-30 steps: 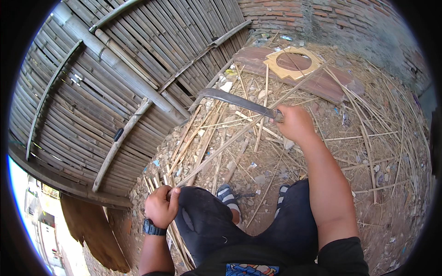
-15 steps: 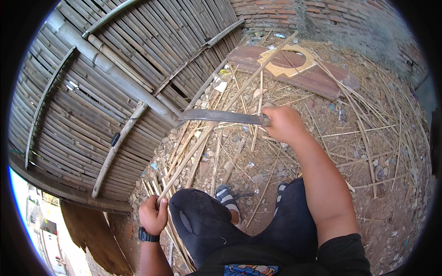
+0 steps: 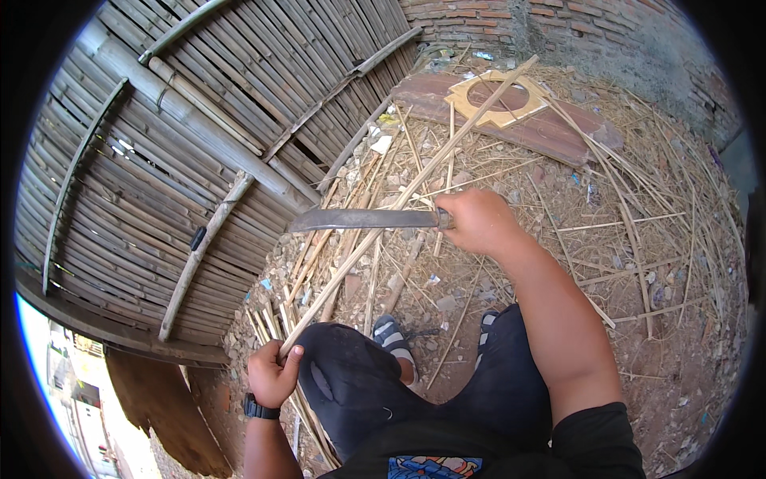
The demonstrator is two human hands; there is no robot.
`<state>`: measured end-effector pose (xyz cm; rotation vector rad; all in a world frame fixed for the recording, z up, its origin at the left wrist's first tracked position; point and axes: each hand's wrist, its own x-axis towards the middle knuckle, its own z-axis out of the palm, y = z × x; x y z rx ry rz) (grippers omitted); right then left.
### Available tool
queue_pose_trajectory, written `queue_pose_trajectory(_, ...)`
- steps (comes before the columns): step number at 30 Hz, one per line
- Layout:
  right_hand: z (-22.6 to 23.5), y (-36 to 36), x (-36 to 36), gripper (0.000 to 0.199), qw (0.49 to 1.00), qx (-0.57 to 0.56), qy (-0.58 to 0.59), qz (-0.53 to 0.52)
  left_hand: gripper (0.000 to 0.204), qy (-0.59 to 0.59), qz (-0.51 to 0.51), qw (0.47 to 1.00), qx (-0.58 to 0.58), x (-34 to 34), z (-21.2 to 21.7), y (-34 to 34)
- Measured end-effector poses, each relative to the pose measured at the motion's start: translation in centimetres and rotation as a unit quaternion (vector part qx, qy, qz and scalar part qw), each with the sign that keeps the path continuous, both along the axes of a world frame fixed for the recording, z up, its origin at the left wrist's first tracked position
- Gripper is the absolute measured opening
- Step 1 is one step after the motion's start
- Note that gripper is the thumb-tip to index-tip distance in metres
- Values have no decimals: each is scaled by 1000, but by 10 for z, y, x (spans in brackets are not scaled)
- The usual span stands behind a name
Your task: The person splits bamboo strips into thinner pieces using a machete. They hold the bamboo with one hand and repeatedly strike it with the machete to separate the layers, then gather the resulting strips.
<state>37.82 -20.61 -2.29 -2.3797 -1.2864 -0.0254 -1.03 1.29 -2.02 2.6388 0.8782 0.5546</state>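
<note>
two hands (image 3: 479, 223) (image 3: 272, 375), right gripping one machete (image 3: 343, 219), left holding one strip (image 3: 431, 166)

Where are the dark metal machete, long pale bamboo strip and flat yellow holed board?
Dark metal machete (image 3: 343, 219), head view: middle of the blade.
Long pale bamboo strip (image 3: 423, 176), head view: stretch beyond the blade.
Flat yellow holed board (image 3: 503, 119), head view: rim below the hole.
</note>
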Motion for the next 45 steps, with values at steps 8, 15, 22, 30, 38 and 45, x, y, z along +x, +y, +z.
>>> queue_pose_trajectory(8,-3,-16,31,26,993,43,71,-81,48,4,-7,1000,-23,8,11,-9)
queue_pose_trajectory(15,-1,0,0,25,999,14,20,40,49,-3,-15,999,-29,18,2,-10)
queue_pose_trajectory(22,-9,-10,34,29,994,52,74,-54,48,-3,-22,998,-56,18,14,-15)
queue_pose_trajectory(30,-7,1,8,32,998,-14,-27,57,49,12,-16,998,-67,17,1,-14)
queue_pose_trajectory(38,-8,-19,38,27,990,85,49,-104,47,-2,12,996,88,20,26,-25)
queue_pose_trajectory(45,-3,-6,3,37,998,39,29,-29,46,-9,2,998,68,41,16,-35)
